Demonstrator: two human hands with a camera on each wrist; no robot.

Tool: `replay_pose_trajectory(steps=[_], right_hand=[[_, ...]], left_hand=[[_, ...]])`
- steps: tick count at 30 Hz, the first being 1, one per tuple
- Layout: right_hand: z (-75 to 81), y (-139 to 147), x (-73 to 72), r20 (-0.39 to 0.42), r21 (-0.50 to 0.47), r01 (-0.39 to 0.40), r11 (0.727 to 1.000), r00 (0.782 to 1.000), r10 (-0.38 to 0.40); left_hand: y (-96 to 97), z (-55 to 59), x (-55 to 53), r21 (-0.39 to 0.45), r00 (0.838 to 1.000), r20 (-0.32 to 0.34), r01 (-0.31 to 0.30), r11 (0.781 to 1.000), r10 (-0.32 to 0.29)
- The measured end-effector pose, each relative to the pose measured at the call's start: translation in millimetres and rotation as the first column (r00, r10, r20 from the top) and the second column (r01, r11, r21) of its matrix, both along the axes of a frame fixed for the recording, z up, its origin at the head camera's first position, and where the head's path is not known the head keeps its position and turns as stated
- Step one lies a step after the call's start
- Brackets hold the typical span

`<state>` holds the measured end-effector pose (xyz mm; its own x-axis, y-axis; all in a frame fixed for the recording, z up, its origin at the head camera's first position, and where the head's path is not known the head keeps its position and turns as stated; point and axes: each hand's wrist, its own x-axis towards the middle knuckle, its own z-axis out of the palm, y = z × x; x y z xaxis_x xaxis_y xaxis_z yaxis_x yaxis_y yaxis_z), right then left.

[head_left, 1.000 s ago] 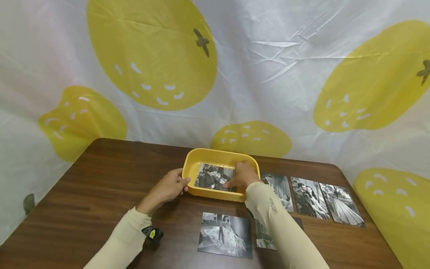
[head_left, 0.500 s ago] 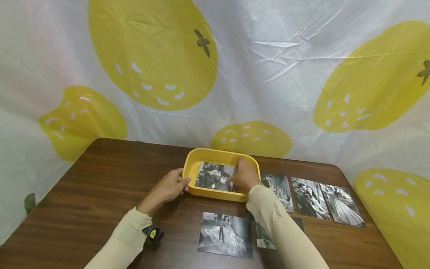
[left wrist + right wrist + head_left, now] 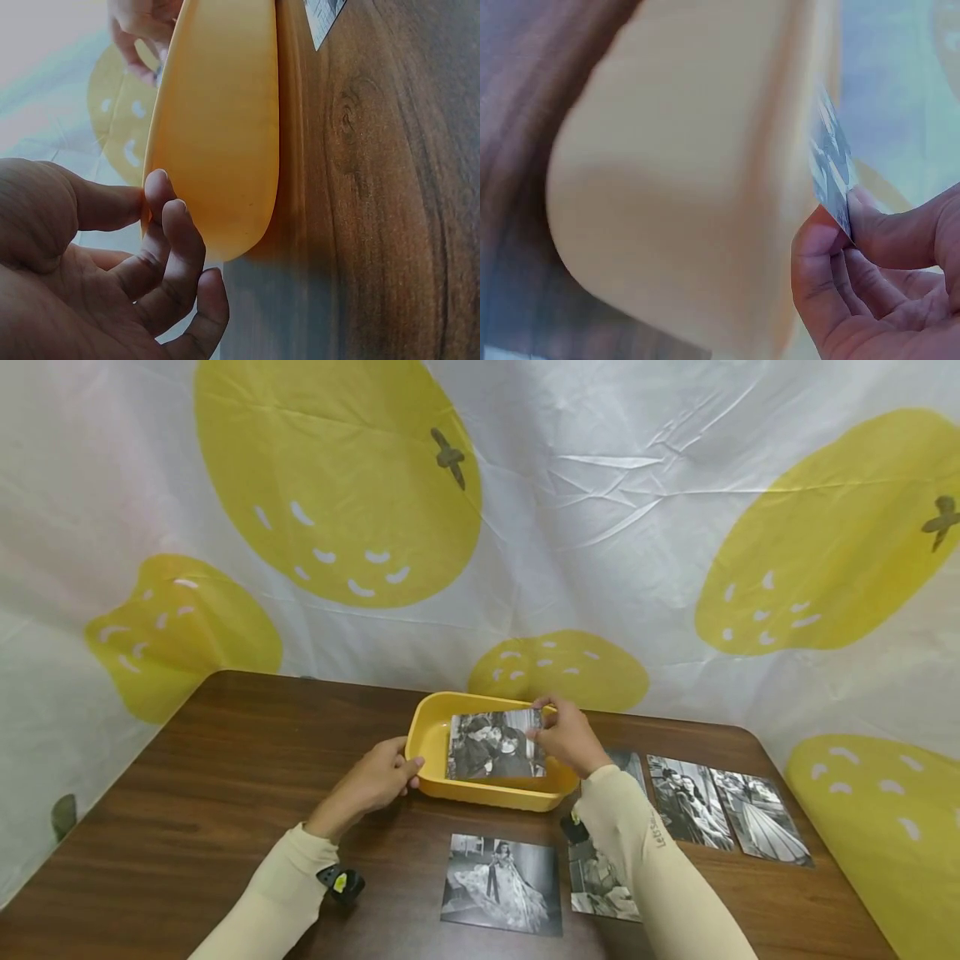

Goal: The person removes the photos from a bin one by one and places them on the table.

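A yellow plastic tub [image 3: 491,793] with rounded corners stands on the table near its back edge. My left hand [image 3: 378,777] pinches the tub's left rim; in the left wrist view the thumb is on one side of the wall and the fingers [image 3: 180,240] on the other. My right hand [image 3: 570,735] holds a black-and-white photo [image 3: 495,747] by its right edge, tilted over the tub's opening. Thumb and forefinger pinch the photo's corner [image 3: 832,169] in the right wrist view.
On the brown table [image 3: 225,793] lie more black-and-white photos: one in front [image 3: 501,885], one partly under the right forearm [image 3: 600,881], and several at the right, including a photo [image 3: 690,802] and the rightmost photo [image 3: 761,818]. A lemon-print cloth [image 3: 360,643] hangs behind.
My right hand has taken hold of the photo inside the tub and raised it toward the rim, moving up and right. My left hand has stayed on the tub's left rim.
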<state>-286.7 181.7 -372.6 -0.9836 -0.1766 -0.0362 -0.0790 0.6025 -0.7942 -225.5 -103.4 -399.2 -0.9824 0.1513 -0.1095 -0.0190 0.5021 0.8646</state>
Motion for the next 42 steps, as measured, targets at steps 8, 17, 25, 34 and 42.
replay_pose_trajectory(steps=[8, 17, 25, 34, 42], right_hand=[[24.3, 39, 7.0, -0.013, -0.071, 0.047, 0.996, 0.999, -0.048], [49.0, 107, 29.2, -0.038, -0.041, 0.068, 0.997, 0.997, -0.069], [50.3, 179, 53.8, -0.065, 0.021, 0.090, 0.996, 0.994, -0.088], [26.4, 253, 89.2, 0.040, 0.051, 0.096, 0.994, 0.994, -0.098], [-1.9, 297, 116.9, 0.127, 0.095, 0.064, 0.993, 0.989, -0.076]], left_hand=[[1.4, -1.0, 0.5, -0.001, 1.000, -0.004, 0.002, 1.000, -0.002], [2.5, -0.6, 0.6, -0.006, 1.000, -0.014, 0.009, 1.000, -0.009], [1.1, -0.5, 1.0, -0.005, 1.000, -0.006, 0.006, 1.000, -0.006], [-3.9, -1.4, 0.3, -0.003, 1.000, -0.005, -0.001, 1.000, 0.001], [-5.3, -2.7, -0.6, -0.009, 1.000, 0.005, 0.003, 1.000, -0.003]])
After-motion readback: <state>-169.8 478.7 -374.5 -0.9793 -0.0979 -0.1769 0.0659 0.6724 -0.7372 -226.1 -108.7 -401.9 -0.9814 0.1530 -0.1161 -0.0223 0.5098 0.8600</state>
